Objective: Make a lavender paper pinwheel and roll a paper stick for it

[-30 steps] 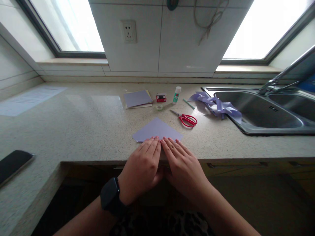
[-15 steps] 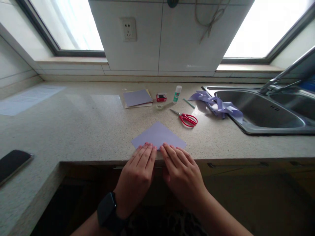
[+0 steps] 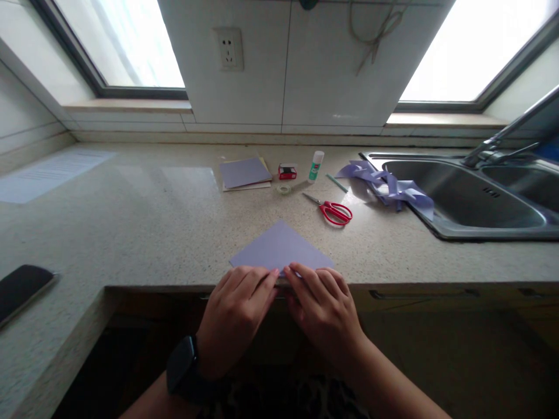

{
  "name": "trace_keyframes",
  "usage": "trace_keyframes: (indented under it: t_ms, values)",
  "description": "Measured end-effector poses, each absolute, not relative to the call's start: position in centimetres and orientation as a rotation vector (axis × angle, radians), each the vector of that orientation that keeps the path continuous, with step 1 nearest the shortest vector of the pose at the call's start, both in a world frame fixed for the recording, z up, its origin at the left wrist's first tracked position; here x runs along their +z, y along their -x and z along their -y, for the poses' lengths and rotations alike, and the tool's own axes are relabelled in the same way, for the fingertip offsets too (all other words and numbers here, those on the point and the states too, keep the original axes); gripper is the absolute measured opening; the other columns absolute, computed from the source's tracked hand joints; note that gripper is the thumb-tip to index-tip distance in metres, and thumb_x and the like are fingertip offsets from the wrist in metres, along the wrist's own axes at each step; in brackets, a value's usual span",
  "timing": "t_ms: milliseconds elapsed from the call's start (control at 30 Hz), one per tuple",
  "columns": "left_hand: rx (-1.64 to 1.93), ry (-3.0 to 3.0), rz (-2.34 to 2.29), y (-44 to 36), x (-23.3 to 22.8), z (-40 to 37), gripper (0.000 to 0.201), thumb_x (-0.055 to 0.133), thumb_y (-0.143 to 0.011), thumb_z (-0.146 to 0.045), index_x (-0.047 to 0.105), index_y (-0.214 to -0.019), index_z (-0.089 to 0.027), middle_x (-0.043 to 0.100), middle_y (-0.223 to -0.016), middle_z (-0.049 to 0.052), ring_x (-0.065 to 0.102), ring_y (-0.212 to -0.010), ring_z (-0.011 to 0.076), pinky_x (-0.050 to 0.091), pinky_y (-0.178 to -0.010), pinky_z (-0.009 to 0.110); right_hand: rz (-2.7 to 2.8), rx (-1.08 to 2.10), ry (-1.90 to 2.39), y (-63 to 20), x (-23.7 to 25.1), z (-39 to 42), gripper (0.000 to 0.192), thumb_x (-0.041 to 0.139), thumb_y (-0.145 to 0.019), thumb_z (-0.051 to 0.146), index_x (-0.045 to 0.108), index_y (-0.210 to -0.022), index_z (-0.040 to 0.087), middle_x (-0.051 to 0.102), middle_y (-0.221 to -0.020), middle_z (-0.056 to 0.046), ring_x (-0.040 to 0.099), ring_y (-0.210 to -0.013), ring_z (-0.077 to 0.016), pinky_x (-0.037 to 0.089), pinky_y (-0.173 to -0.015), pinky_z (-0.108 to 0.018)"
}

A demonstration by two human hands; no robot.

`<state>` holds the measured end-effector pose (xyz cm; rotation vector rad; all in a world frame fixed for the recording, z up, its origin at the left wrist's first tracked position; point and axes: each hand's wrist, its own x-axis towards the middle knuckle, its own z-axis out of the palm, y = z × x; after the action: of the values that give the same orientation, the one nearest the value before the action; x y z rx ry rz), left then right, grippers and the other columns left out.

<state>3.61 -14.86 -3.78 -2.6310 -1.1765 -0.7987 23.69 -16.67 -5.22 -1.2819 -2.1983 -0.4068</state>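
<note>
Resting on: the lavender paper [image 3: 282, 247], folded to a triangle, lies on the speckled counter [image 3: 144, 227] at its front edge, apex pointing away.
Writing: none legible; the glue stick [image 3: 315, 166] carries a green label and the small red box [image 3: 287, 172] a dark panel, both too small to read.
Left hand [image 3: 236, 311]: fingers flat and together, tips pressing the paper's near edge; nothing gripped; a dark watch [image 3: 180, 369] on the wrist.
Right hand [image 3: 325, 305]: likewise flat, tips on the same edge, just beside the left fingertips, perhaps touching.
Behind: 1 pair of red scissors [image 3: 332, 210], a tape roll [image 3: 283, 189], a paper stack [image 3: 244, 173], lavender scraps [image 3: 388, 189] at the sink [image 3: 463, 201].
Far left: a dark phone [image 3: 21, 288].
</note>
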Motion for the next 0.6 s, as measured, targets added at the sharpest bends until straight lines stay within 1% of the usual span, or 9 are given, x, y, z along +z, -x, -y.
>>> trace_keyframes:
  t_ms: [67,133,200,267,333,400,467,600]
  values:
    - [-0.767,2.633,1.191,-3.72,-3.84,14.85,0.037,0.057,-0.099,-0.016,0.061,-0.135,-0.013,0.071,-0.124,0.01,0.064,-0.105,0.027,0.057,-0.09,0.046,2.201,-0.396,1.317,-23.53,-5.25,16.59,0.039,0.062,-0.093,0.017,0.062,-0.133,0.016,0.073,-0.121,-0.006,0.061,-0.096,-0.0225,0.044,-0.092,-0.041]
    - [-0.744,2.634,1.197,-3.84,-3.94,14.79,0.041,0.057,-0.098,-0.016,0.058,-0.139,-0.012,0.068,-0.133,0.01,0.062,-0.114,0.029,0.056,-0.096,0.047,2.198,-0.382,1.352,-23.41,-5.29,16.61,0.043,0.062,-0.093,0.019,0.061,-0.136,0.017,0.073,-0.122,-0.006,0.062,-0.098,-0.0232,0.043,-0.093,-0.042]
    - [-0.731,2.633,1.19,-3.95,-4.06,14.66,0.043,0.057,-0.097,-0.017,0.058,-0.14,-0.01,0.066,-0.137,0.011,0.06,-0.123,0.0304,0.055,-0.101,0.049,2.187,-0.376,1.387,-23.32,-5.36,16.71,0.046,0.062,-0.093,0.023,0.059,-0.138,0.017,0.072,-0.125,-0.006,0.062,-0.105,-0.0239,0.041,-0.097,-0.042]
    - [-0.723,2.628,1.171,-4.06,-4.19,14.5,0.044,0.057,-0.097,-0.018,0.057,-0.14,-0.008,0.064,-0.14,0.013,0.058,-0.129,0.0309,0.051,-0.108,0.051,2.16,-0.387,1.431,-23.25,-5.44,16.79,0.048,0.062,-0.093,0.027,0.058,-0.14,0.018,0.069,-0.131,-0.007,0.06,-0.116,-0.0251,0.038,-0.102,-0.044]
    - [-0.709,2.628,1.148,-4.18,-4.3,14.38,0.045,0.055,-0.098,-0.021,0.057,-0.14,-0.005,0.06,-0.144,0.017,0.057,-0.133,0.0308,0.048,-0.112,0.051,2.164,-0.38,1.452,-23.18,-5.49,16.77,0.051,0.061,-0.094,0.031,0.056,-0.143,0.019,0.064,-0.141,-0.008,0.055,-0.129,-0.0257,0.034,-0.109,-0.046]
    - [-0.688,2.634,1.143,-4.27,-4.34,14.3,0.049,0.054,-0.099,-0.025,0.054,-0.142,-0.002,0.055,-0.147,0.021,0.055,-0.136,0.0317,0.047,-0.114,0.051,2.208,-0.346,1.444,-23.12,-5.48,16.63,0.054,0.058,-0.094,0.03,0.052,-0.146,0.016,0.056,-0.15,-0.008,0.048,-0.14,-0.0244,0.029,-0.117,-0.046]
    - [-0.655,2.65,1.146,-4.33,-4.28,14.23,0.054,0.054,-0.098,-0.028,0.051,-0.144,0.0,0.051,-0.15,0.023,0.051,-0.139,0.0335,0.046,-0.115,0.052,2.266,-0.297,1.437,-23.09,-5.35,16.44,0.058,0.056,-0.094,0.028,0.047,-0.149,0.011,0.05,-0.155,-0.01,0.042,-0.146,-0.0238,0.026,-0.122,-0.045]
    - [-0.596,2.683,1.138,-4.29,-3.93,14.06,0.059,0.056,-0.096,-0.029,0.047,-0.147,0.001,0.047,-0.152,0.025,0.046,-0.142,0.0358,0.044,-0.116,0.054,2.327,-0.249,1.44,-23.17,-4.82,16.2,0.064,0.056,-0.09,0.028,0.047,-0.149,0.004,0.046,-0.156,-0.016,0.039,-0.148,-0.0288,0.028,-0.124,-0.047]
